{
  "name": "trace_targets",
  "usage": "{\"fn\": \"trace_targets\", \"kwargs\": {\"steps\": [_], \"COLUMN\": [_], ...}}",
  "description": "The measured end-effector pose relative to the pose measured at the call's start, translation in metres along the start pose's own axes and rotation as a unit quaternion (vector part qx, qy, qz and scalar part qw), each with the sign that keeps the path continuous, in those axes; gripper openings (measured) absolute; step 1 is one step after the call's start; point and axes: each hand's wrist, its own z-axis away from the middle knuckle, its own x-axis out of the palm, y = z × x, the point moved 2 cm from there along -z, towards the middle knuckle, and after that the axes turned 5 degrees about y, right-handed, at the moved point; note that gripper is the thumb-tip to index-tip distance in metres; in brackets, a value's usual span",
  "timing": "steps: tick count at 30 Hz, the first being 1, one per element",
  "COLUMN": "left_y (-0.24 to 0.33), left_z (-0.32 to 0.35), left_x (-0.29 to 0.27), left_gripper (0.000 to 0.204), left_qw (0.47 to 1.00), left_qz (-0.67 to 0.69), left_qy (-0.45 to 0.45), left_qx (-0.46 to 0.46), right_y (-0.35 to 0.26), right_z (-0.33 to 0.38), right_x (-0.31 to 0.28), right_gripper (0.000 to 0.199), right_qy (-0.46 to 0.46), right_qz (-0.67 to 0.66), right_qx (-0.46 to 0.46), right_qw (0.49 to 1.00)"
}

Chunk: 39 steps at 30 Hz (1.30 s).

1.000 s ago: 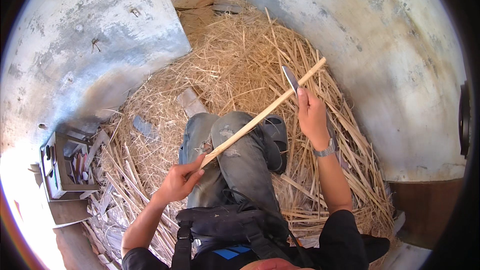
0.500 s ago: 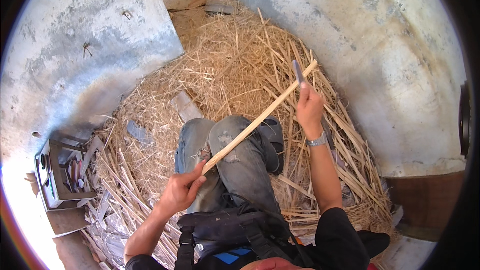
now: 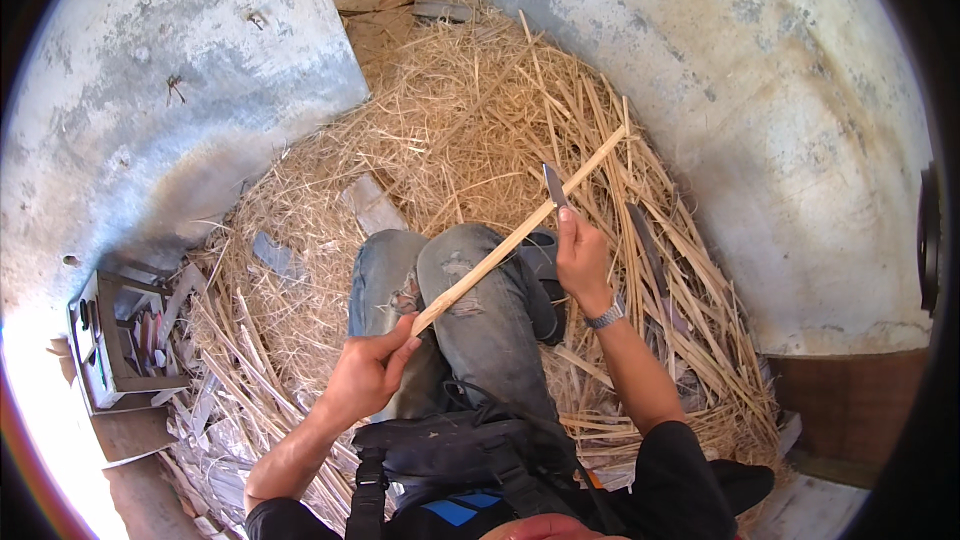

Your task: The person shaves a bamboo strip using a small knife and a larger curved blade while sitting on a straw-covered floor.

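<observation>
A long pale wooden strip (image 3: 500, 252) slants across my knees, its near end low at the left and its far end up at the right. My left hand (image 3: 368, 370) pinches the near end between thumb and fingers. Beyond the knees, my right hand (image 3: 583, 255) is closed on a knife whose handle is hidden in the fist. The knife blade (image 3: 553, 184) points up and away and lies across the strip, past its middle. A metal-banded watch (image 3: 605, 316) sits on my right wrist.
Fine shavings (image 3: 440, 130) cover the floor, with long split strips (image 3: 715, 305) piled along the right wall (image 3: 780, 140). A dark flat blade-like piece (image 3: 648, 248) lies among them. At the left stands a small wooden box (image 3: 135, 340) of odds and ends, near a jutting wall (image 3: 200, 70).
My right hand has drawn the knife back along the strip, toward me and to the left. My left hand keeps its grip, and the strip has shifted only slightly.
</observation>
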Motion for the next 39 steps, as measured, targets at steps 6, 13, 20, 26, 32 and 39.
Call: {"fn": "trace_targets", "kwargs": {"steps": [6,13,20,26,32,39], "left_y": [0.002,-0.014,-0.018,-0.009,0.001,-0.01], "left_z": [-0.002,0.002,0.003,-0.002,0.0,0.003], "left_x": [-0.004,0.007,0.014,0.006,0.006,0.009], "left_gripper": [0.036,0.035,0.037,0.036,0.036,0.042], "left_qw": [0.999,1.0,0.997,0.996,0.993,0.992], "left_qz": [-0.017,0.028,0.071,0.049,0.073,0.082], "left_qy": [-0.023,0.011,0.013,-0.036,-0.036,-0.055], "left_qx": [-0.038,-0.011,-0.034,-0.068,-0.091,-0.074], "right_y": [0.011,0.014,0.002,-0.023,-0.019,-0.017], "right_z": [0.009,0.024,0.051,0.06,0.055,0.052], "right_x": [0.004,0.009,0.016,0.012,0.009,0.003], "right_gripper": [0.047,0.047,0.042,0.044,0.044,0.047], "right_qy": [-0.026,-0.087,-0.163,-0.241,-0.3,-0.308], "right_qz": [-0.062,-0.098,-0.186,-0.174,-0.197,-0.271], "right_qx": [0.018,0.09,0.171,0.07,0.12,0.225], "right_qw": [0.998,0.987,0.954,0.952,0.926,0.884]}}
